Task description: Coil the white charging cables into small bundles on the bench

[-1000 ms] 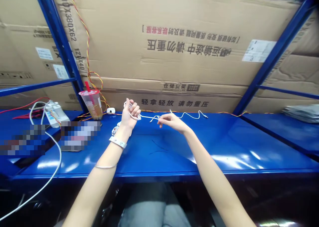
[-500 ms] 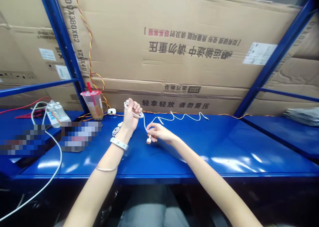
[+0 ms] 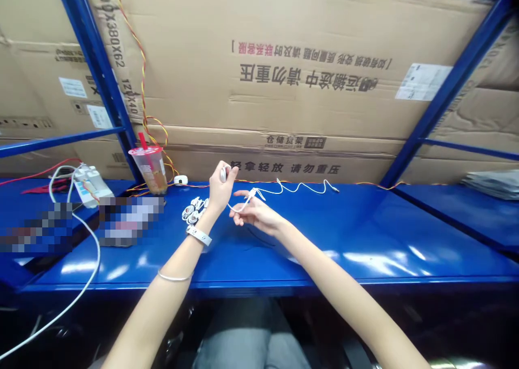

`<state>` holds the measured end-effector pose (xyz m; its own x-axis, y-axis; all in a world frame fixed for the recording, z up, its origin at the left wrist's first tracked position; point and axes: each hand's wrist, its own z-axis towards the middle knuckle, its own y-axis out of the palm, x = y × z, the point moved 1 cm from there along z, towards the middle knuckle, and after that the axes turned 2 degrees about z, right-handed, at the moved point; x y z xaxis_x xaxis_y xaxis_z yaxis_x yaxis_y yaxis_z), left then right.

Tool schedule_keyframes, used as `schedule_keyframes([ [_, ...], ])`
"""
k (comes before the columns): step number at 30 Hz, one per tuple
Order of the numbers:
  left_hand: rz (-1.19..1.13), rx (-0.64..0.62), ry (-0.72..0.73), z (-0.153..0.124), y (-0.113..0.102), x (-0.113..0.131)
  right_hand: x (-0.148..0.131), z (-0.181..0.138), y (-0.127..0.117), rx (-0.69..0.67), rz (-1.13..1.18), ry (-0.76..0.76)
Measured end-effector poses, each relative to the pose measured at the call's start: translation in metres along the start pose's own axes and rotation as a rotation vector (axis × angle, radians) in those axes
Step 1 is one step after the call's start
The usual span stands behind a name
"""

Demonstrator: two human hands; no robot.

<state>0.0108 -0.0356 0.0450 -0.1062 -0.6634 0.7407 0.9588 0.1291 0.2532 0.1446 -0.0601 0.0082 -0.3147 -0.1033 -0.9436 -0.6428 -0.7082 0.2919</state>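
Observation:
My left hand point(image 3: 220, 189) is raised above the blue shelf top, its fingers closed on a small white cable end point(image 3: 223, 174). My right hand point(image 3: 254, 213) sits just to its right and low over the surface, with a thin white cable point(image 3: 243, 207) running through its fingers. That cable has a small white connector point(image 3: 252, 194) above my right fingers and wanders right along the shelf in loose curves. Several small coiled white cables point(image 3: 193, 211) lie on the shelf beside my left wrist, which wears a white band point(image 3: 199, 235).
Behind the hands stand large cardboard boxes in blue steel racking point(image 3: 97, 77). A plastic cup point(image 3: 148, 169) with a red straw, a white power strip point(image 3: 91, 185) and red-yellow twisted wire point(image 3: 141, 72) are at the left. A thick white cable point(image 3: 87, 250) drops off the shelf edge.
My left hand has moved slightly right and the loop it held is gone from around it. My right hand has drawn the cable up and left, and the coiled cables show more clearly.

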Motion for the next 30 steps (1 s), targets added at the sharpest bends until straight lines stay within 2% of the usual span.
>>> schedule_keyframes([
  [4,0.117,-0.091,0.013,0.002,-0.002,-0.013,-0.011,-0.004,-0.001,-0.01,-0.031,-0.085],
  [7,0.042,-0.192,-0.156,0.0,0.0,-0.02,-0.017,-0.005,-0.007,0.048,0.013,-0.111],
  [10,-0.117,-0.324,-0.395,-0.004,0.006,-0.024,-0.019,-0.002,-0.019,0.205,0.034,-0.153],
  [12,-0.211,-0.404,-0.505,-0.008,0.01,-0.025,-0.02,0.001,-0.026,0.321,0.035,-0.204],
  [15,-0.409,-0.515,-0.599,-0.014,0.015,-0.024,-0.02,0.004,-0.033,0.462,-0.006,-0.306],
  [17,-0.512,-0.562,-0.593,-0.017,0.017,-0.022,-0.018,0.005,-0.034,0.56,-0.094,-0.397],
  [21,-0.443,-0.541,-0.523,-0.02,0.018,-0.018,-0.015,0.002,-0.03,0.681,-0.464,-0.547],
  [25,-0.394,-0.462,-0.521,-0.018,0.017,-0.017,-0.015,-0.002,-0.023,0.687,-0.869,-0.647],
  [27,-0.394,-0.434,-0.515,-0.017,0.016,-0.018,-0.016,-0.003,-0.021,0.686,-0.978,-0.677],
  [30,-0.391,-0.433,-0.517,-0.016,0.015,-0.019,-0.018,-0.003,-0.021,0.703,-1.023,-0.679],
])
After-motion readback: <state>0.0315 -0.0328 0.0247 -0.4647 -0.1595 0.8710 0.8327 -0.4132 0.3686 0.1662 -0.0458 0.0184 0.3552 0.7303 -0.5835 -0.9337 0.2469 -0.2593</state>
